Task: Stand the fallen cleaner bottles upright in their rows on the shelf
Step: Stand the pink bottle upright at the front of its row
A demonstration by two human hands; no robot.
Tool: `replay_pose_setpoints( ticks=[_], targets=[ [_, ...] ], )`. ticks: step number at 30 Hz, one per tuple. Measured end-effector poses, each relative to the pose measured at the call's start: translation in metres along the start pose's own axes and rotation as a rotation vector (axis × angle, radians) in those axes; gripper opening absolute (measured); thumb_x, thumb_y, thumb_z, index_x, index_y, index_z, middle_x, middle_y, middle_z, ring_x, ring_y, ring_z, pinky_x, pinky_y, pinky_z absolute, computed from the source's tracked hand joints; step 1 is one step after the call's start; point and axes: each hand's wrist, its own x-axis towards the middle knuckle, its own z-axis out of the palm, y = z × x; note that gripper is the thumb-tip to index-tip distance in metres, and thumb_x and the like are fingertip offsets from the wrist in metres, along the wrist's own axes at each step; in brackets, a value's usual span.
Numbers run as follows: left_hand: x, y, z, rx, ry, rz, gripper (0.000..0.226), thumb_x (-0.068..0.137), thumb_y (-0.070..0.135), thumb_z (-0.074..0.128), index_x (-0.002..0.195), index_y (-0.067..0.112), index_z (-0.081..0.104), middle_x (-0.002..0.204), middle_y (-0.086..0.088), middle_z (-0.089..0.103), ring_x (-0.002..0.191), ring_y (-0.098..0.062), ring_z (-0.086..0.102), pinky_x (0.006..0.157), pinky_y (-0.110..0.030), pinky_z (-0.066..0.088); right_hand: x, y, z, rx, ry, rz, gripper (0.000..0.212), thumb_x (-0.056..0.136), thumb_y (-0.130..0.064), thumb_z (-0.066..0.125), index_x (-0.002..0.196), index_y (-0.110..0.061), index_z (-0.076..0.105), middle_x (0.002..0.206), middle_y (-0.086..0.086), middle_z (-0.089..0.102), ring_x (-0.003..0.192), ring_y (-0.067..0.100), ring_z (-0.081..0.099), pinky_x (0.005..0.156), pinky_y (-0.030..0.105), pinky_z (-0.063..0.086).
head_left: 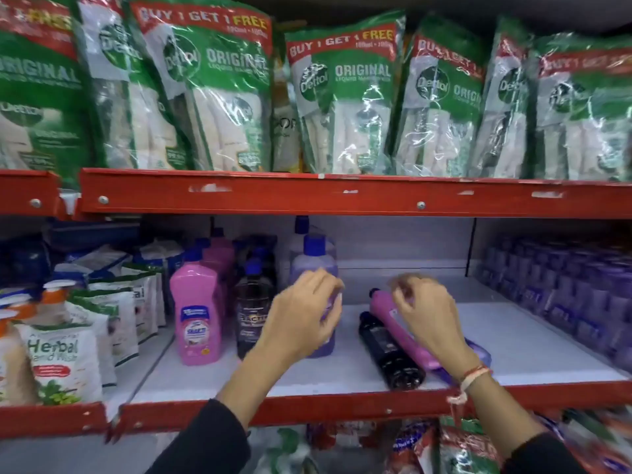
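Three rows of bottles stand upright on the white shelf: pink bottles, black bottles and lavender bottles with blue caps. My left hand is curled around the front lavender bottle, which stands upright. To its right lie three fallen bottles: a magenta one, a black one beside it, and a lavender one mostly hidden under my wrist. My right hand hovers over the magenta bottle with bent, blurred fingers, holding nothing that I can see.
Herbal hand wash pouches fill the left bay. Shrink-wrapped purple packs line the right side. A red rail and green Dettol pouches are overhead. The shelf's red front lip runs below my wrists.
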Motion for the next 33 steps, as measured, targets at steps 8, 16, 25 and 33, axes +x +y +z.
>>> replay_pose_setpoints(
  ticks=[8, 16, 25, 33],
  targets=[
    [0.028, 0.031, 0.118, -1.054, -0.484, -1.154, 0.024, 0.091, -0.002, 0.049, 0.070, 0.008, 0.053, 0.069, -0.011, 0.060, 0.035, -0.006, 0.060, 0.040, -0.019, 0.050, 0.025, 0.091, 0.020, 0.136, -0.586, 0.470, 0.029, 0.090, -0.021, 0.059, 0.070, 0.000, 0.063, 0.087, 0.021, 0.064, 0.079, 0.025, 0.059, 0.069, 0.031, 0.040],
    [0.054, 0.036, 0.158, -1.088, -0.603, -1.235, 0.054, 0.081, 0.026, 0.071, 0.117, -0.009, 0.052, 0.117, -0.026, 0.065, 0.100, -0.033, 0.067, 0.089, -0.040, 0.055, 0.045, 0.096, 0.015, 0.610, -0.822, 0.696, 0.031, 0.067, -0.016, 0.085, 0.082, 0.003, 0.066, 0.060, 0.009, 0.074, 0.049, 0.018, 0.070, 0.041, 0.022, 0.052],
    [0.036, 0.036, 0.117, -1.313, -0.390, -1.078, 0.037, 0.077, 0.006, 0.073, 0.112, 0.002, 0.063, 0.093, -0.011, 0.072, 0.074, -0.018, 0.071, 0.065, -0.028, 0.059, 0.010, 0.077, 0.002, 1.056, -0.624, 0.666, 0.037, 0.066, 0.002, 0.081, 0.098, -0.004, 0.064, 0.084, 0.013, 0.078, 0.072, 0.025, 0.076, 0.053, 0.029, 0.060],
    [-0.025, -0.027, 0.014, -1.128, -0.041, -0.896, 0.058, 0.066, -0.008, 0.077, 0.121, 0.002, 0.059, 0.100, -0.010, 0.070, 0.076, -0.006, 0.070, 0.067, -0.022, 0.060, -0.027, -0.036, 0.032, 1.134, -0.480, 0.382, 0.053, 0.065, 0.005, 0.081, 0.112, -0.005, 0.061, 0.106, 0.011, 0.071, 0.085, 0.024, 0.073, 0.069, 0.032, 0.062]
  ],
)
